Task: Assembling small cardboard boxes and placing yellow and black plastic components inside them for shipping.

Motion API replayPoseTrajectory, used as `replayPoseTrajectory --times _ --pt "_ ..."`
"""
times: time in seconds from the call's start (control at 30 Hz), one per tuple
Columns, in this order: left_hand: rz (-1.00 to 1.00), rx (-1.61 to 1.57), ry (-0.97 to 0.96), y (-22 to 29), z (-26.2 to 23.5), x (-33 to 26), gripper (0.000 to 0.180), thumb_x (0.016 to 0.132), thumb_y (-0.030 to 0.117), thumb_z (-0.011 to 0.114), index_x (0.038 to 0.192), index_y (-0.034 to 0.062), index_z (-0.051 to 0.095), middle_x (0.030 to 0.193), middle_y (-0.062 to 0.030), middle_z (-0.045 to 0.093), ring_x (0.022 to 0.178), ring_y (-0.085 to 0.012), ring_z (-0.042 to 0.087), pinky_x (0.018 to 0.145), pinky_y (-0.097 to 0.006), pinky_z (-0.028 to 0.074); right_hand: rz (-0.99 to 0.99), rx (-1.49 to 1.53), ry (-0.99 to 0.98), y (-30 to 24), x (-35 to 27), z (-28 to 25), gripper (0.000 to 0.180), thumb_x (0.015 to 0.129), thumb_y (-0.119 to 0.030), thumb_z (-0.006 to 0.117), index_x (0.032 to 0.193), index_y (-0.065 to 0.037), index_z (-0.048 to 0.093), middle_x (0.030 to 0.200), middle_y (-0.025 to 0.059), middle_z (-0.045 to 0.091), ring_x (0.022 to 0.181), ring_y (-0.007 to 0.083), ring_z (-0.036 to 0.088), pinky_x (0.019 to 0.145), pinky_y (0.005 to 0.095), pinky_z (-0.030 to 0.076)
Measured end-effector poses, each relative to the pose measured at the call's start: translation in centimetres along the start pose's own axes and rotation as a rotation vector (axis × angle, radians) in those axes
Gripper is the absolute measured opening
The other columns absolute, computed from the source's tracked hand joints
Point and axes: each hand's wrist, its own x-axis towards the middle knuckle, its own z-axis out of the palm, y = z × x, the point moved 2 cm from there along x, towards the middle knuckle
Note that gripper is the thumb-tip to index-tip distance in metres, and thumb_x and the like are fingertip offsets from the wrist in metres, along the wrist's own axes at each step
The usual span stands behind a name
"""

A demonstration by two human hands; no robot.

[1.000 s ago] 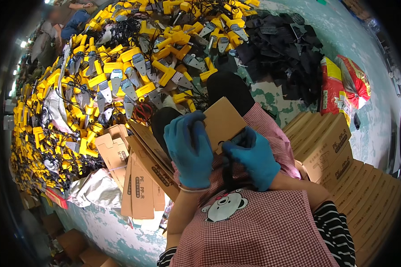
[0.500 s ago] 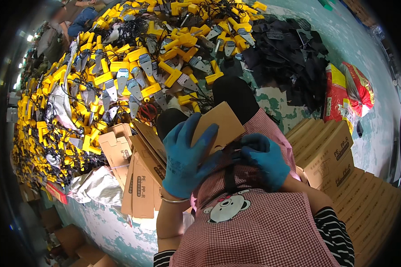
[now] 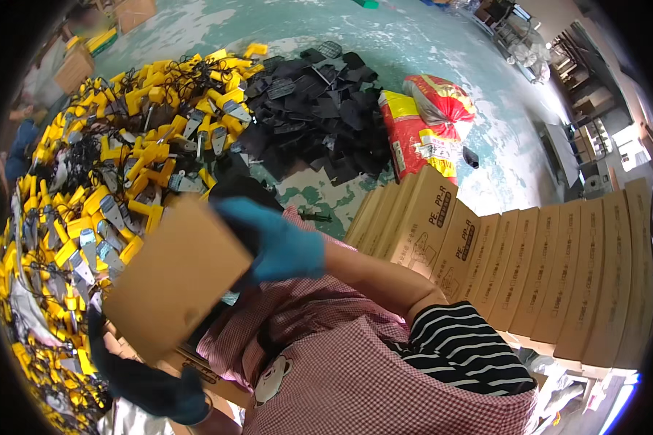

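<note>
A brown cardboard box [image 3: 178, 279], closed and tilted, is held in front of my lap with a plain face toward me. My right hand [image 3: 279, 245], in a blue glove, grips its right edge, with the fingers partly behind it. Low on the left, my left hand [image 3: 149, 388] is in shadow, its gloved fingers reaching round the box's lower left side. Beyond the box spreads a large heap of yellow-handled tools [image 3: 141, 156] with grey metal plates and black cords.
Black flat pieces [image 3: 319, 109] lie piled beyond my knees. Red and yellow sacks [image 3: 421, 130] stand to their right. Rows of cardboard boxes [image 3: 544, 268] are stacked along my right side. More cardboard [image 3: 221, 384] lies beside my left leg.
My view has swung right. The box has turned and moved left across my lap, its broad face now toward me. My right hand has shifted onto its edge; my left hand has dropped lower.
</note>
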Motion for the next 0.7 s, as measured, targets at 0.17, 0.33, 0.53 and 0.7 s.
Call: replayPoseTrajectory --times 0.17,0.33,0.53,0.7 --pt "0.268 0.24 0.357 -3.1 1.2 1.8 0.05 0.104 0.034 0.042 0.125 -0.0076 0.06 0.118 -0.014 0.069 0.107 -0.0246 0.067 0.09 -0.033 0.052 0.053 0.509 0.578 -2.7 -2.7 -12.1 0.063 0.102 -0.051 0.048 0.146 -0.008 0.041 0.143 0.0107 0.05 0.126 0.0244 0.053 0.107 0.0417 0.044" --pt "0.245 -0.284 0.176 -2.8 6.1 0.2 0.06 0.101 0.038 0.05 0.134 -0.0123 0.047 0.133 -0.0268 0.055 0.122 -0.0383 0.056 0.108 -0.046 0.04 0.219 0.421 0.945 -4.9 -13.7 -26.9 0.059 0.101 -0.053 0.048 0.145 -0.014 0.047 0.134 0.0054 0.06 0.113 0.0236 0.061 0.1 0.0393 0.05" --pt "0.145 -0.363 0.048 -5.0 7.8 -0.1 0.056 0.099 0.031 0.056 0.136 -0.0098 0.047 0.139 -0.0219 0.053 0.128 -0.0338 0.051 0.108 -0.043 0.038 1.636 -0.952 0.945 -4.5 -35.4 -35.0 0.064 0.093 -0.056 0.057 0.137 -0.011 0.058 0.137 0.0147 0.059 0.12 0.0317 0.061 0.1 0.0398 0.05" --pt "0.102 -0.359 0.044 -6.7 7.8 -1.1 0.052 0.1 0.026 0.056 0.138 -0.0087 0.046 0.14 -0.0207 0.053 0.13 -0.0333 0.05 0.112 -0.042 0.034 1.588 -1.18 0.923 1.8 -33.8 -30.1 0.08 0.09 -0.061 0.057 0.148 -0.008 0.043 0.152 0.019 0.043 0.135 0.0339 0.047 0.109 0.0466 0.04"
